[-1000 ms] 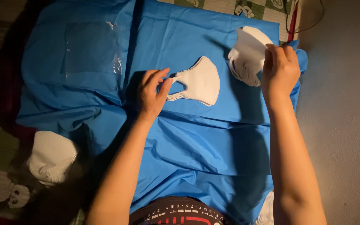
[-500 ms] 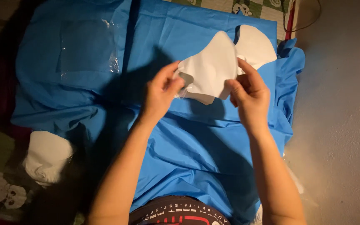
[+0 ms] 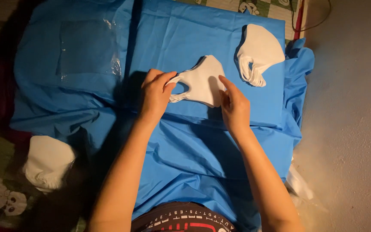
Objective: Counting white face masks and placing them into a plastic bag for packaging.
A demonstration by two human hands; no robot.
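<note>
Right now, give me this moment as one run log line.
left hand: pinching ear loop of white mask | right hand: fingertips on mask edge | surface: blue cloth | nearby: mask stack

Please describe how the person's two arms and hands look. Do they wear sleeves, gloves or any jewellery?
Both forearms are bare from the bottom edge of the picture up to the wrists: no sleeves show. The left hand and the right hand are bare too, without gloves. I see no ring, watch or bracelet, and no markings. The nails look short and plain, though the dim light hides fine detail.
</note>
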